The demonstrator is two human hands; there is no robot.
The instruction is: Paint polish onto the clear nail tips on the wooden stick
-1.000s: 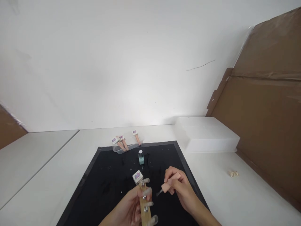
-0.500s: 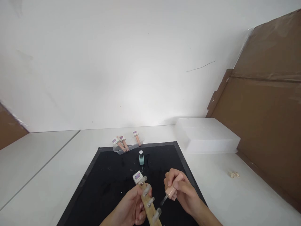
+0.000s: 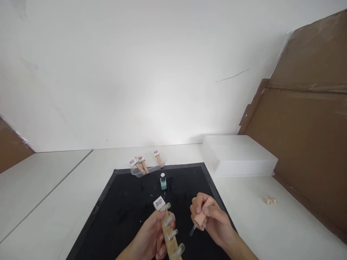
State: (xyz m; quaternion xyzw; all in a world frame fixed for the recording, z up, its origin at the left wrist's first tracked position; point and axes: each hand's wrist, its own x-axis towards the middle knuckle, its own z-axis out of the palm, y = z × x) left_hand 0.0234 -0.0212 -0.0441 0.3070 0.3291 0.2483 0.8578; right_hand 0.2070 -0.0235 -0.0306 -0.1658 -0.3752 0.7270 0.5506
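Observation:
My left hand [image 3: 154, 236] grips a wooden strip [image 3: 170, 242] that carries several clear nail tips [image 3: 172, 234] along its length. In my right hand [image 3: 211, 220] is a nail polish brush with a pink cap [image 3: 202, 216]; its bristle end [image 3: 192, 230] points down and left, apart from the nail tips. A square white bottle [image 3: 159, 203] with a purple flower label stands just beyond the far end of the strip. Farther off on the black mat stands a teal nail polish bottle [image 3: 163, 182] with a dark cap.
A clear tray [image 3: 139, 176] at the mat's far edge holds several pink-handled bottles with white labelled ends. A white plastic box [image 3: 241, 159] sits at the back right. Small cream rings [image 3: 269, 201] lie on the white table at right. Cardboard [image 3: 303, 144] rises along the right side.
My right hand with the brush has shifted slightly right, away from the nail tips. My left hand and the strip stay nearly in place, the strip turned slightly.

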